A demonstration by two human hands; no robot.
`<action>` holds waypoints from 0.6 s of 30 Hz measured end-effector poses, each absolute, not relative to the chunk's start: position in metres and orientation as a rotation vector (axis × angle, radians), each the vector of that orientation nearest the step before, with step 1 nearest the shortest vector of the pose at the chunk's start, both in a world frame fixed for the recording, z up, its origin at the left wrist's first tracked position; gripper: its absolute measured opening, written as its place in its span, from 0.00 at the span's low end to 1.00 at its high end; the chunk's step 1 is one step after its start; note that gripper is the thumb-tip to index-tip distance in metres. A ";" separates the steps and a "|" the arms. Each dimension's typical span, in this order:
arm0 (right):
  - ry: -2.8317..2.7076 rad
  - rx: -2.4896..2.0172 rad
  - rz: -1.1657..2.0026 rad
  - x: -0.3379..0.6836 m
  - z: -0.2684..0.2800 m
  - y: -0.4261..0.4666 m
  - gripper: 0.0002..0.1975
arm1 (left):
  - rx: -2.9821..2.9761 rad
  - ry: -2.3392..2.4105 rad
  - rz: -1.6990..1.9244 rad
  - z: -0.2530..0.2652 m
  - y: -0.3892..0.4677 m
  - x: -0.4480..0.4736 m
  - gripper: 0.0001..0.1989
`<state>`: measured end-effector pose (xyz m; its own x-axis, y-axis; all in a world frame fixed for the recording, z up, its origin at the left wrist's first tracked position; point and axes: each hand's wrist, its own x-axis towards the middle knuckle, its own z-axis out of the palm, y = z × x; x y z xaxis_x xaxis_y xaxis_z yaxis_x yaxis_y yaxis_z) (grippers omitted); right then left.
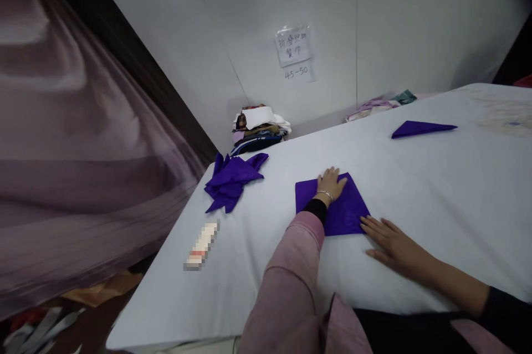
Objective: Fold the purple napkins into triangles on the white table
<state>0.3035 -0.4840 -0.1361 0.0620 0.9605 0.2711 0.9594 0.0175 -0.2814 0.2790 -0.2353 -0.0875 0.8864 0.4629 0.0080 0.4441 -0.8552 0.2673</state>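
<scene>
A purple cloth napkin (347, 213) lies flat on the white-covered table (424, 193) in front of me. My left hand (331, 183) rests palm down on its far part, fingers spread. At its near right corner, my right hand (386, 242) lies low with fingers stretched out, the fingertips touching the edge. Neither hand grips anything. To the left is a loose pile of crumpled purple napkins (233, 178). One purple napkin folded into a narrow triangle (421, 128) lies toward the back right. My left forearm hides the near left part of the napkin.
Stacked folded clothes (260, 129) sit behind the table's far left edge, with more fabric (376, 106) along the wall. A pixelated oblong object (202, 246) lies on the left side. A pink-mauve curtain (83, 149) hangs at left. A paper sign (293, 45) is on the wall.
</scene>
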 end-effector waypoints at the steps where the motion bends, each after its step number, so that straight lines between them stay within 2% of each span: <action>1: -1.913 -1.953 -0.036 0.304 -0.135 -0.484 0.29 | 2.806 0.781 0.106 -0.084 -0.225 0.273 0.29; 4: -1.871 -1.917 -0.200 0.308 -0.134 -0.483 0.26 | 2.826 0.970 0.075 -0.077 -0.196 0.253 0.24; 9: -1.778 -1.867 -0.379 0.316 -0.135 -0.480 0.17 | 2.840 1.021 -0.012 -0.071 -0.173 0.234 0.18; 18: -1.914 -1.939 -0.137 0.329 -0.108 -0.478 0.20 | 2.732 1.035 -0.207 -0.055 -0.161 0.236 0.13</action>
